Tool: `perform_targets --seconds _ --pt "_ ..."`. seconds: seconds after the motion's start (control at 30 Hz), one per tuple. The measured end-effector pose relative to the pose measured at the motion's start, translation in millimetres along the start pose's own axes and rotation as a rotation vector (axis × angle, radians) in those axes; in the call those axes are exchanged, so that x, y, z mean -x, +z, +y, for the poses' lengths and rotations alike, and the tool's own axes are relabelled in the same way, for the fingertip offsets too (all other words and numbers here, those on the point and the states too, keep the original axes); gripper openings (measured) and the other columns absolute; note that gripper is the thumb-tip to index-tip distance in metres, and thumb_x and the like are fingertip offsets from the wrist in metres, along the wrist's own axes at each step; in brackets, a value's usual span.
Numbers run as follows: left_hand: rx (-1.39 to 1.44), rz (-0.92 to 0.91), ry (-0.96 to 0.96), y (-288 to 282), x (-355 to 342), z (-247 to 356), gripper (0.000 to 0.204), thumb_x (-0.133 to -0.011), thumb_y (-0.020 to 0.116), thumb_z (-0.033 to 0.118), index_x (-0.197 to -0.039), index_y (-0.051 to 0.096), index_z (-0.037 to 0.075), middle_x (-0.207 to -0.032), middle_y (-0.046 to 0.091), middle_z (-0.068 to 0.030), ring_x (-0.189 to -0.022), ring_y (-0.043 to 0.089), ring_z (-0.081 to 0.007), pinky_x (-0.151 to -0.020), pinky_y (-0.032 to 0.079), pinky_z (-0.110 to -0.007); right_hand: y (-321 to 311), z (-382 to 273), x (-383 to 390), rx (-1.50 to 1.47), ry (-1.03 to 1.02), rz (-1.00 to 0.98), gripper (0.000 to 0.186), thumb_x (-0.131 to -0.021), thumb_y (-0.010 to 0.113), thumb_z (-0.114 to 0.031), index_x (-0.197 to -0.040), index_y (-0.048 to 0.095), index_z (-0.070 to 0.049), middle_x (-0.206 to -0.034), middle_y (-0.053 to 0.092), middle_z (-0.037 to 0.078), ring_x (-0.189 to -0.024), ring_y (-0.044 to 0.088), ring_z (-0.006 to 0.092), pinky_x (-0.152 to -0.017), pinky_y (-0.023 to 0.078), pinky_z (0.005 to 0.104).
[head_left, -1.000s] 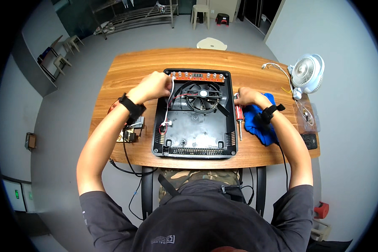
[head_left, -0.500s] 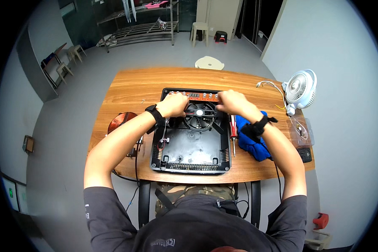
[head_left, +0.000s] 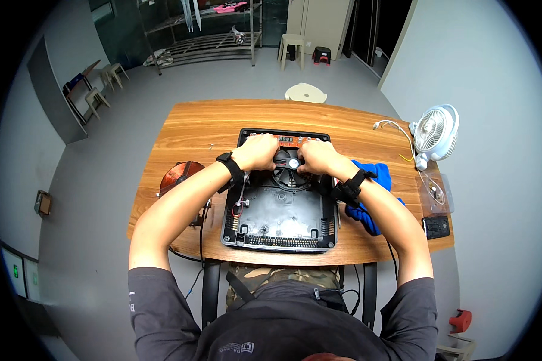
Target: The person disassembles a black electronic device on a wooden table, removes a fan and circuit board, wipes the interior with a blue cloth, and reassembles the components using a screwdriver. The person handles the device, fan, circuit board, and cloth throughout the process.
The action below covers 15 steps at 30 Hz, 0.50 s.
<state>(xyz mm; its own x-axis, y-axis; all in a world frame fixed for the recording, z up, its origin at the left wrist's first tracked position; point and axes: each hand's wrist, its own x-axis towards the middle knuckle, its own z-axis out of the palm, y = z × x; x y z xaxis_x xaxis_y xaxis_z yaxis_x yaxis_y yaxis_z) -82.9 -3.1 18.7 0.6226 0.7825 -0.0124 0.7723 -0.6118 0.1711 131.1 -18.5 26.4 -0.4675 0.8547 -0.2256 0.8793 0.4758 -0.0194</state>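
A black plastic housing [head_left: 280, 219] lies open on the wooden table, an orange circuit board [head_left: 292, 142] along its far edge. The black fan [head_left: 288, 179] is mounted in its upper half, below the board. My left hand [head_left: 260, 152] is closed on the fan's mount from the left. My right hand [head_left: 316, 157] grips the same mount from the right, either side of the silver hub. Thin wires [head_left: 239, 206] run down the housing's left side. My right forearm mostly hides a screwdriver by the housing; a blue cloth [head_left: 372, 219] lies beyond it.
A copper coil [head_left: 179, 175] with attached parts lies left on the table [head_left: 190, 123]. At right are a white desk fan [head_left: 432, 133], a plastic tray [head_left: 439, 192] and a black object [head_left: 435, 227]. Beyond the table stand a stool [head_left: 305, 93] and a metal rack [head_left: 200, 56].
My right hand has left the screwdriver beside the housing and moved inward onto the fan mount. My left hand has moved rightward from the housing's edge to the mount. The view has shifted.
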Motion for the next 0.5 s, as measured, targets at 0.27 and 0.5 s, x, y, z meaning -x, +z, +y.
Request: perform_targets --seconds 0.27,0.5 --pt "0.047 -0.027 -0.01 -37.3 13.1 3.5 0.028 -0.066 0.083 0.023 -0.086 0.074 0.004 -0.084 0.072 -0.0162 -0.087 0.072 -0.0329 -0.076 0.057 -0.041 -24.6 -0.6 9.3 -0.026 -0.071 0.139 0.034 -0.076 0.084 -0.037 -0.094 0.076 -0.009 -0.1 0.073 0.013 -0.095 0.071 0.0339 -0.08 0.057 0.0448" --pt "0.045 -0.055 0.027 -53.1 31.3 13.7 0.031 -0.067 0.082 0.027 -0.084 0.073 0.003 -0.082 0.072 -0.0143 -0.081 0.071 -0.0315 -0.074 0.056 -0.041 -49.7 -14.0 31.1 0.011 -0.113 0.115 0.031 -0.077 0.083 -0.036 -0.096 0.077 -0.011 -0.095 0.074 0.013 -0.094 0.071 0.0332 -0.078 0.056 0.0446"
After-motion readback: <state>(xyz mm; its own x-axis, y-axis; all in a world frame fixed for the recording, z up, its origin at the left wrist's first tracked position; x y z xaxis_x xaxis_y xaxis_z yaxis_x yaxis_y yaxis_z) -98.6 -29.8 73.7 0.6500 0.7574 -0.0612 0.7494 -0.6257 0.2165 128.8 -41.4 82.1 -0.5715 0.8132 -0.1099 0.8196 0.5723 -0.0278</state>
